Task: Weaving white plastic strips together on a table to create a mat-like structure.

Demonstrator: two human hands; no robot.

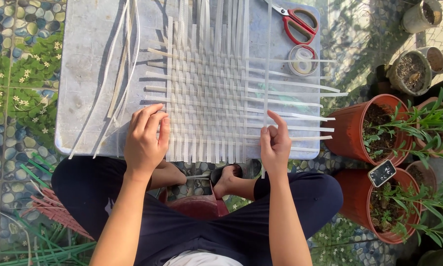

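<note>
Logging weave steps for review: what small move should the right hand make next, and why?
Probably slide the vertical strip left against the woven mat. The right hand pinches its lower end, a gap shows beside the mat's edge, and the left hand lies flat on the mat.

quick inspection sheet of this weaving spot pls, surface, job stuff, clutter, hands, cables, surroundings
surface: grey table, worn and stained
job's things: woven mat of pale strips lies flat; one vertical strip at its right edge
clutter: red-handled scissors, tape roll, loose strips at left
grippers: left hand presses flat on the mat's left edge; right hand pinches the vertical strip
cables: nothing seen
surroundings: pebble-pattern floor, orange plant pots at right, green strips on the floor
</note>
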